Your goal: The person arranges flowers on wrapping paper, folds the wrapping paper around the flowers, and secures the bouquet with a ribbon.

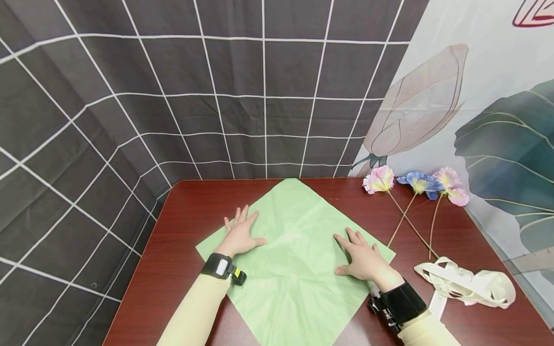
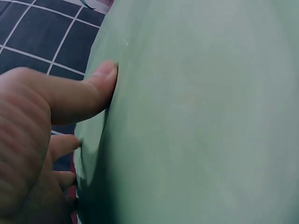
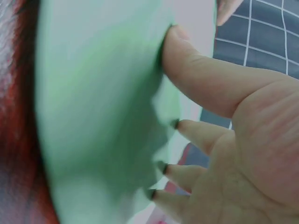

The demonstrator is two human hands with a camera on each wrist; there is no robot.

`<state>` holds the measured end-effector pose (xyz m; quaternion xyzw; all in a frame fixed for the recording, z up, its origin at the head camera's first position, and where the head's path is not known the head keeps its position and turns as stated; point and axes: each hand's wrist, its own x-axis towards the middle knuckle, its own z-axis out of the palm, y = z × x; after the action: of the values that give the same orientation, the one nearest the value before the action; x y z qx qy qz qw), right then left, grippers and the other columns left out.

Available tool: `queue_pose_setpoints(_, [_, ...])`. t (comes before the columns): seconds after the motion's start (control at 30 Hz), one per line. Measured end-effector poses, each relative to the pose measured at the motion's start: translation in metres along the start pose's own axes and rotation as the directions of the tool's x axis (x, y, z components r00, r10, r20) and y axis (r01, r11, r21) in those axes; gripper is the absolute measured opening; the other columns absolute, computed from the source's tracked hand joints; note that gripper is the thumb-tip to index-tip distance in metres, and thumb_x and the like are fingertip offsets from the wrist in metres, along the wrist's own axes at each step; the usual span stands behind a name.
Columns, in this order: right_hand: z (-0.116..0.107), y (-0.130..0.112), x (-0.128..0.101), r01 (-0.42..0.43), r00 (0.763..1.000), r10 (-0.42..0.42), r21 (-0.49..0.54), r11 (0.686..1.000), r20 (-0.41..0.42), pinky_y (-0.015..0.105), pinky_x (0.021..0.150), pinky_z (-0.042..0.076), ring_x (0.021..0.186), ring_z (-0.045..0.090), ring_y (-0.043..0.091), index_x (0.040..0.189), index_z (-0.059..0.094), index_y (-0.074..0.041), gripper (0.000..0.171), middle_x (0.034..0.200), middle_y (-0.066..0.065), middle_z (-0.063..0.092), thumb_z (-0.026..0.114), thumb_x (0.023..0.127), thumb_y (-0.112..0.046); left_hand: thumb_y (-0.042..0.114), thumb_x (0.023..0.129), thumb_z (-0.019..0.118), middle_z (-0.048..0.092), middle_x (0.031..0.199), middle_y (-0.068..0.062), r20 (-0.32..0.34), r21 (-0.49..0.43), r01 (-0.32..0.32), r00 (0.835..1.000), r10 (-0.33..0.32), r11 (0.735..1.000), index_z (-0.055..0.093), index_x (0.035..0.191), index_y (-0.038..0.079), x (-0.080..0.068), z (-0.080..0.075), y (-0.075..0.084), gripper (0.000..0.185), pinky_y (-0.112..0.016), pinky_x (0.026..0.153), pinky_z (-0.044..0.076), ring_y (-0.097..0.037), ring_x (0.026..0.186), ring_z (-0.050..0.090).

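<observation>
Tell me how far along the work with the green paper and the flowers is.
Done: the green paper lies spread as a diamond on the table. In hand: the left hand and right hand press flat on it, fingers straight. Left, it seems: the three flowers lie off the sheet to the right, and the cream ribbon sits in a loose heap, untouched.

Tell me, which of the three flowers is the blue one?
The middle flower: its petals are blue with a yellow centre, while the flowers on either side of it are pink.
</observation>
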<state>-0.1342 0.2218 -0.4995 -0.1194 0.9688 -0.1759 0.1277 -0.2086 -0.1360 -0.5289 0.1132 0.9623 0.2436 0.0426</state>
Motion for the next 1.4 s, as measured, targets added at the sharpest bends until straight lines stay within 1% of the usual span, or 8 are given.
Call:
queue_pose_setpoints(0.1, [-0.004, -0.006, -0.003, -0.015, 1.0, 0.015, -0.022, 1.0, 0.004, 0.078, 0.091, 0.022, 0.138, 0.018, 0.049, 0.147, 0.037, -0.019, 0.097, 0.153, 0.025, 0.021, 0.082, 0.066, -0.045, 0.051, 0.07, 0.077, 0.006, 0.159, -0.014, 0.054, 0.007, 0.005, 0.999, -0.005, 1.0, 0.033, 0.149, 0.019, -0.002, -0.003, 0.003, 0.096, -0.068, 0.106, -0.009, -0.035, 0.145, -0.002])
queue_pose_setpoints(0.33, [-0.007, -0.018, -0.009, -0.076, 0.997, 0.077, -0.042, 0.996, 0.016, 0.077, 0.085, 0.031, 0.134, 0.023, 0.052, 0.146, 0.038, -0.02, 0.099, 0.15, 0.027, 0.025, 0.086, 0.062, -0.037, 0.046, 0.07, 0.079, 0.008, 0.159, -0.013, 0.09, 0.011, -0.027, 0.996, 0.026, 1.0, 0.035, 0.148, 0.019, -0.003, -0.004, 0.011, 0.094, -0.07, 0.104, -0.009, -0.033, 0.145, 0.0])
queue_pose_setpoints(0.67, [-0.006, -0.023, -0.003, -0.126, 0.987, 0.129, -0.032, 0.991, 0.092, 0.08, 0.085, 0.027, 0.135, 0.013, 0.057, 0.148, 0.035, -0.014, 0.1, 0.152, 0.031, 0.015, 0.086, 0.064, -0.032, 0.045, 0.072, 0.076, 0.005, 0.159, -0.012, 0.116, 0.021, -0.051, 0.992, 0.049, 0.998, 0.032, 0.149, 0.019, 0.001, -0.001, 0.01, 0.093, -0.067, 0.105, -0.012, -0.031, 0.146, -0.001])
queue_pose_setpoints(1.0, [-0.01, -0.02, 0.012, -0.161, 0.977, 0.167, -0.058, 0.985, 0.132, 0.078, 0.085, 0.029, 0.134, 0.011, 0.058, 0.148, 0.035, -0.014, 0.101, 0.152, 0.032, 0.014, 0.088, 0.063, -0.026, 0.047, 0.073, 0.074, 0.006, 0.16, -0.009, 0.125, 0.016, -0.009, 0.992, 0.007, 1.0, 0.032, 0.149, 0.021, 0.009, -0.001, 0.016, 0.09, -0.065, 0.106, -0.011, -0.031, 0.146, -0.003])
queue_pose_setpoints(1.1, [-0.012, -0.021, 0.013, -0.174, 0.973, 0.182, -0.066, 0.983, 0.143, 0.078, 0.084, 0.03, 0.134, 0.011, 0.058, 0.148, 0.035, -0.014, 0.101, 0.152, 0.032, 0.013, 0.088, 0.063, -0.026, 0.049, 0.076, 0.071, 0.011, 0.159, -0.011, 0.086, 0.011, 0.012, 0.996, -0.013, 1.0, 0.04, 0.146, 0.021, 0.013, 0.0, 0.019, 0.082, -0.07, 0.104, -0.008, -0.033, 0.146, 0.0])
queue_pose_setpoints(1.23, [-0.013, -0.022, 0.012, -0.183, 0.97, 0.191, -0.069, 0.981, 0.149, 0.074, 0.082, 0.035, 0.135, 0.011, 0.058, 0.148, 0.034, -0.014, 0.101, 0.152, 0.032, 0.012, 0.088, 0.064, -0.026, 0.046, 0.082, 0.069, 0.026, 0.153, -0.014, -0.033, -0.035, 0.058, 0.998, -0.059, 0.998, 0.049, 0.136, 0.015, 0.021, 0.003, 0.022, 0.066, -0.073, 0.103, -0.001, -0.036, 0.144, 0.011])
queue_pose_setpoints(1.33, [-0.013, -0.022, 0.012, -0.174, 0.972, 0.183, -0.066, 0.982, 0.146, 0.068, 0.079, 0.042, 0.134, 0.01, 0.059, 0.148, 0.034, -0.012, 0.1, 0.152, 0.033, 0.012, 0.087, 0.064, -0.025, 0.042, 0.081, 0.071, 0.037, 0.142, -0.014, -0.127, -0.048, 0.113, 0.985, -0.118, 0.992, 0.048, 0.136, 0.011, 0.029, 0.006, 0.025, 0.067, -0.065, 0.105, 0.014, -0.033, 0.137, 0.025])
queue_pose_setpoints(1.4, [-0.012, -0.023, 0.011, -0.168, 0.974, 0.175, -0.063, 0.984, 0.141, 0.064, 0.078, 0.044, 0.134, 0.011, 0.059, 0.148, 0.034, -0.012, 0.099, 0.152, 0.033, 0.013, 0.087, 0.065, -0.024, 0.04, 0.081, 0.072, 0.041, 0.133, -0.015, -0.172, -0.032, 0.155, 0.972, -0.158, 0.987, 0.047, 0.137, 0.01, 0.034, 0.006, 0.026, 0.068, -0.058, 0.098, 0.024, -0.032, 0.127, 0.032])
